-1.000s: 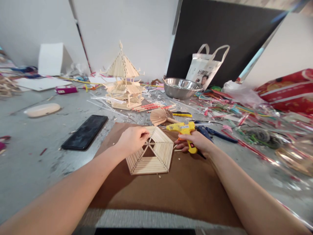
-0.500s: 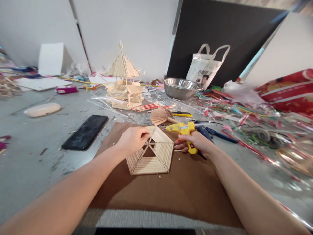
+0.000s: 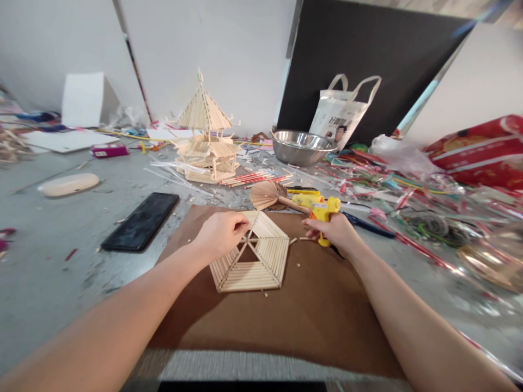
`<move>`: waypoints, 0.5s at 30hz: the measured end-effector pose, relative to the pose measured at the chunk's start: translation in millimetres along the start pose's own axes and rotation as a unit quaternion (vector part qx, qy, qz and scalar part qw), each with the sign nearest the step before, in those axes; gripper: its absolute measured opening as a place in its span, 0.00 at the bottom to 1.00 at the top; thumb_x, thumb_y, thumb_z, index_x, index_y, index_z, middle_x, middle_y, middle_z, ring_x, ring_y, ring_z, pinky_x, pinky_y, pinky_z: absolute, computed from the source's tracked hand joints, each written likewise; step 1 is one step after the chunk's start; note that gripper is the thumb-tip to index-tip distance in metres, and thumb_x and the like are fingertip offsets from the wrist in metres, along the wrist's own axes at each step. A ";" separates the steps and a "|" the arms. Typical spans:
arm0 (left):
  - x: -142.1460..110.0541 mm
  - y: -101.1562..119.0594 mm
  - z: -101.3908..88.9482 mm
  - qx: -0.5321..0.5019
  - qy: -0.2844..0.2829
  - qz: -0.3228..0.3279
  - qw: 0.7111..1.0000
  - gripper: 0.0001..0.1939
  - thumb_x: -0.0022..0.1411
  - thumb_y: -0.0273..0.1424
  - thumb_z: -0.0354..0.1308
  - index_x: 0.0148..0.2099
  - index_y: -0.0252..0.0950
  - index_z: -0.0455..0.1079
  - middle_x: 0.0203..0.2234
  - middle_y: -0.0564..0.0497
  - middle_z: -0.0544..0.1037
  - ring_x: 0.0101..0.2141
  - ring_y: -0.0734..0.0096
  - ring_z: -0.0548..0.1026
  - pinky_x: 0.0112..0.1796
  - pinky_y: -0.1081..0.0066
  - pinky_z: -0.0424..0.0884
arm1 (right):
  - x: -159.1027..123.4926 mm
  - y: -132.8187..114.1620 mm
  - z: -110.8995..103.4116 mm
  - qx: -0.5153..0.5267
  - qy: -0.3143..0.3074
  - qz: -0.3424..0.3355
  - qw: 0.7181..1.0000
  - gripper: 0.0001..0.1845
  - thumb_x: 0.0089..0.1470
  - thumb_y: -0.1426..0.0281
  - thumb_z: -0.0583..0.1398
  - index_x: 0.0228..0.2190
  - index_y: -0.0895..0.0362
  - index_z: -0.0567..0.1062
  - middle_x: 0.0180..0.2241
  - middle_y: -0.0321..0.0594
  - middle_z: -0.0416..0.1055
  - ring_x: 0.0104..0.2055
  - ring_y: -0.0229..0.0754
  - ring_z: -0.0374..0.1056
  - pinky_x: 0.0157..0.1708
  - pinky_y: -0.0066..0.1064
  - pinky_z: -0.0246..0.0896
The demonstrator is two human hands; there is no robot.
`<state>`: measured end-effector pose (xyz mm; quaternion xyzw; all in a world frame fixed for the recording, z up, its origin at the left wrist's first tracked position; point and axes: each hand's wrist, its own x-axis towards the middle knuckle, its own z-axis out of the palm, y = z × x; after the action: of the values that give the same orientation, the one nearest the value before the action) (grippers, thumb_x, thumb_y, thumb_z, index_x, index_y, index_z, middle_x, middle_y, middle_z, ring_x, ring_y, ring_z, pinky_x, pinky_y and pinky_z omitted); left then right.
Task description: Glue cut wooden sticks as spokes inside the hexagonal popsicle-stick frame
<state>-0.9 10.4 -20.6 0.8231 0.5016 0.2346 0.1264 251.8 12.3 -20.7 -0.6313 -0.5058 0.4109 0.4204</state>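
Got the two hands well apart here. Right hand (image 3: 337, 231) wrapped around the handle of a yellow glue gun (image 3: 322, 209), with the nozzle aimed left, held off to the right of the stick frame. Left hand (image 3: 220, 234) over the far left part of that hexagonal stick frame (image 3: 249, 276), fingers curled, thumb and fingertips bunched up near the middle spokes. Can't tell about a stick pinched in there, too hidden from this angle.

As for the frame: lying on a brown sheet (image 3: 261, 321), packed with rows of pale sticks along the visible sides, open around the middle. Also on the sheet, a few tiny offcuts near the frame.

Just past the glue gun, a wooden fan-shaped piece (image 3: 263, 196), with a yellow cutter (image 3: 304, 190) right behind it. Over to the left, a black phone (image 3: 141, 222) lying flat on the grey surface (image 3: 49, 272), then a whitish oval case (image 3: 69, 185) beyond that.

Farther back, a pagoda model (image 3: 206, 111) standing upright, with red-marked sticks (image 3: 249, 178) scattered beside its base. Next to those, a metal bowl (image 3: 302, 152) in front of a white bag (image 3: 337, 117). Off right, a big messy pile of strips and plastic, plus a red bag (image 3: 482, 155).
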 end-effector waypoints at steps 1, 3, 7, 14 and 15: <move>0.1 -0.2 0.1 0.000 0.000 0.000 1.000 0.12 0.54 0.34 0.46 0.30 0.38 0.70 0.25 0.53 0.74 0.27 0.72 0.70 0.27 0.74 0.59 | 0.7 1.4 1.4 -0.002 0.007 -0.034 0.999 0.08 0.35 0.73 0.60 0.24 0.61 0.67 0.24 0.39 0.69 0.18 0.33 0.63 0.18 0.25 0.61; 0.4 -0.5 0.3 0.002 -0.001 -0.001 1.000 0.12 0.54 0.35 0.46 0.30 0.38 0.69 0.26 0.53 0.75 0.28 0.71 0.70 0.27 0.74 0.59 | 1.8 4.9 4.4 0.000 0.013 -0.104 0.995 0.10 0.34 0.72 0.61 0.24 0.60 0.68 0.23 0.37 0.68 0.20 0.33 0.63 0.22 0.27 0.62; 0.8 -0.2 0.0 0.007 -0.004 -0.001 1.000 0.12 0.54 0.34 0.46 0.31 0.38 0.70 0.27 0.52 0.75 0.28 0.71 0.70 0.27 0.74 0.59 | 2.9 15.0 7.8 -0.047 -0.017 -0.187 0.981 0.11 0.34 0.69 0.61 0.25 0.58 0.68 0.25 0.38 0.68 0.26 0.38 0.65 0.27 0.31 0.62; -0.2 0.5 -0.7 0.005 -0.007 0.002 1.000 0.12 0.54 0.34 0.45 0.31 0.38 0.70 0.26 0.52 0.75 0.27 0.71 0.70 0.26 0.74 0.59 | 0.1 15.6 4.9 -0.229 -0.082 -0.368 0.897 0.24 0.37 0.68 0.60 0.40 0.57 0.63 0.36 0.43 0.67 0.36 0.44 0.64 0.37 0.37 0.59; -0.2 0.6 -0.8 0.004 -0.008 0.002 1.000 0.12 0.54 0.34 0.45 0.31 0.38 0.70 0.26 0.52 0.75 0.27 0.71 0.70 0.26 0.74 0.59 | -0.4 13.8 4.6 -0.246 -0.086 -0.378 0.889 0.25 0.37 0.68 0.59 0.41 0.57 0.63 0.36 0.43 0.67 0.36 0.44 0.64 0.37 0.37 0.59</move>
<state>-1.0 9.9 -19.7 0.8264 0.4998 0.2264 0.1265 251.4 10.6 -35.1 -0.4380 -0.8249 0.1366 0.3303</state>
